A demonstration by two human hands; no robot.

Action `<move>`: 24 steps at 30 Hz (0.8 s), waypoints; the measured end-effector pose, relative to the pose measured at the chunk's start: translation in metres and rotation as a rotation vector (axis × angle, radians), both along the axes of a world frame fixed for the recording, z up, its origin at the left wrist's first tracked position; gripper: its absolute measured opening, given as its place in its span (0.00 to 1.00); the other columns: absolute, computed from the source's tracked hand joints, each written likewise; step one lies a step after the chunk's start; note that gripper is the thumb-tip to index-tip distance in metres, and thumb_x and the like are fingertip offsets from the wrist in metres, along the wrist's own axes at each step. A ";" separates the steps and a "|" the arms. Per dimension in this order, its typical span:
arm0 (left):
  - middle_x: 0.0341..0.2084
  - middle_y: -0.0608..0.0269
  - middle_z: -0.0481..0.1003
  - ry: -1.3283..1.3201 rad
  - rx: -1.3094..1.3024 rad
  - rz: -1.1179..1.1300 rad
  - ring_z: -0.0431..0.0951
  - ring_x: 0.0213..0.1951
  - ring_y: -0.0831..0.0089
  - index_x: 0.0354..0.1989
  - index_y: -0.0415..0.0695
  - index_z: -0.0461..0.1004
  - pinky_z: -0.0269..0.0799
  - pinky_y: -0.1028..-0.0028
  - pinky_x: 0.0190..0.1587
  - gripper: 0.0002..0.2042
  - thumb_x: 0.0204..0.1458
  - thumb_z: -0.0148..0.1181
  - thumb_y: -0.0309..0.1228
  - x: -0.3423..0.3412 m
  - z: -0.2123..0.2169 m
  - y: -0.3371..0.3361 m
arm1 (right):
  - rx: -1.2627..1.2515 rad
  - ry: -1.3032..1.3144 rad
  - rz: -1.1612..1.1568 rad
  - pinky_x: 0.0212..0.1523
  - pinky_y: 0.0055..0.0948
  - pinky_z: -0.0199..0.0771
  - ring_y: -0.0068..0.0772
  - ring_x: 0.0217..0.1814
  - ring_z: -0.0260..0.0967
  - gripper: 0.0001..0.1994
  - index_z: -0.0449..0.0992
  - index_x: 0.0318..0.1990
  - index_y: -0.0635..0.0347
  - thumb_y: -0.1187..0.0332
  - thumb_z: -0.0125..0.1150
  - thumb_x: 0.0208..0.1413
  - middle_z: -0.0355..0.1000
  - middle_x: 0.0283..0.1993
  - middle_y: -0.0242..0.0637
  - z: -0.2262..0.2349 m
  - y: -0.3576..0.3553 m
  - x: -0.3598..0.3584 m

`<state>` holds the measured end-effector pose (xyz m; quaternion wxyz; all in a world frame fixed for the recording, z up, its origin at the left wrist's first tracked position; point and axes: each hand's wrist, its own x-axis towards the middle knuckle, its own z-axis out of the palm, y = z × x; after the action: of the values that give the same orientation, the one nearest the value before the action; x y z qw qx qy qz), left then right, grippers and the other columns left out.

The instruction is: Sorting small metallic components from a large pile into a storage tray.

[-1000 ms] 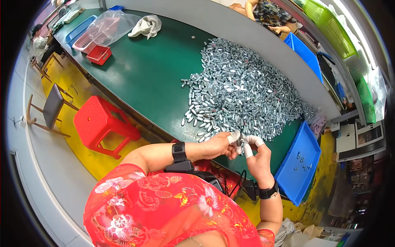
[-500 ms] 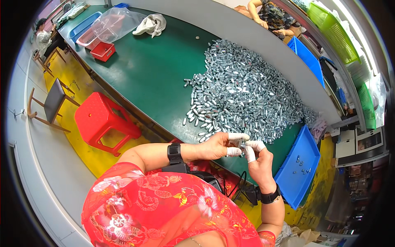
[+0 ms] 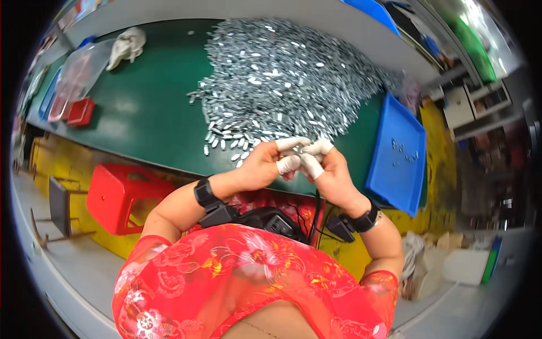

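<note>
Both hands pinching one small metal piece at the near edge of the tabletop

The left hand [image 3: 264,165] and right hand [image 3: 329,172] are meeting fingertip to fingertip, white-capped fingers [image 3: 289,164] closing narrowly on a small metal piece [image 3: 303,151]; its long axis is too small to tell. The piece is sitting between the two hands, equally near each, just over the near rim of the green tabletop [image 3: 152,118]. The heap of metal pieces [image 3: 282,79] is lying directly ahead of the hands, its nearest strays just beyond the fingertips. The blue tray [image 3: 398,155] is lying beside the right hand, nearer it than the left
</note>
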<state>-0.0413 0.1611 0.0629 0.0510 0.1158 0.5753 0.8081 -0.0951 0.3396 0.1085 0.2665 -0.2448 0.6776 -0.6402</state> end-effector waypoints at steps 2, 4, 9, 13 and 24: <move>0.27 0.66 0.71 -0.200 0.037 0.051 0.70 0.28 0.82 0.54 0.42 0.63 0.68 0.81 0.32 0.18 0.57 0.48 0.37 -0.009 -0.006 -0.012 | 0.215 0.706 -0.049 0.25 0.20 0.65 0.20 0.24 0.63 0.04 0.68 0.34 0.62 0.71 0.53 0.55 0.67 0.29 0.31 -0.001 0.008 0.000; 0.28 0.66 0.71 -0.294 0.126 0.209 0.70 0.27 0.81 0.53 0.42 0.63 0.69 0.80 0.32 0.18 0.57 0.47 0.38 -0.011 -0.020 -0.035 | 0.289 0.728 -0.238 0.29 0.21 0.67 0.21 0.27 0.66 0.04 0.69 0.34 0.63 0.72 0.55 0.54 0.68 0.28 0.32 -0.003 0.038 -0.013; 0.31 0.64 0.71 -0.358 0.036 0.337 0.71 0.28 0.80 0.55 0.42 0.61 0.69 0.80 0.33 0.19 0.57 0.48 0.35 0.006 -0.041 -0.059 | 0.933 1.047 -0.704 0.36 0.26 0.70 0.28 0.35 0.71 0.08 0.73 0.39 0.63 0.72 0.56 0.51 0.73 0.31 0.36 -0.056 0.162 -0.082; 0.36 0.62 0.71 -0.437 0.058 0.273 0.71 0.30 0.79 0.57 0.43 0.59 0.69 0.79 0.36 0.21 0.56 0.50 0.32 0.015 -0.050 -0.048 | 0.573 0.471 -0.485 0.39 0.32 0.71 0.40 0.36 0.74 0.10 0.76 0.36 0.65 0.69 0.58 0.46 0.75 0.35 0.46 -0.066 0.105 -0.096; 0.36 0.60 0.72 -0.418 0.081 0.195 0.71 0.30 0.78 0.57 0.43 0.59 0.70 0.78 0.36 0.21 0.54 0.51 0.28 0.019 -0.046 -0.043 | 0.832 0.582 -0.258 0.35 0.33 0.70 0.43 0.30 0.72 0.10 0.75 0.34 0.63 0.70 0.60 0.42 0.74 0.27 0.44 -0.111 0.036 -0.127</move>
<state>-0.0224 0.1178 0.0173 0.0860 -0.1085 0.5277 0.8380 -0.2224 0.3753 -0.0023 0.0610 -0.2007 0.9452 -0.2502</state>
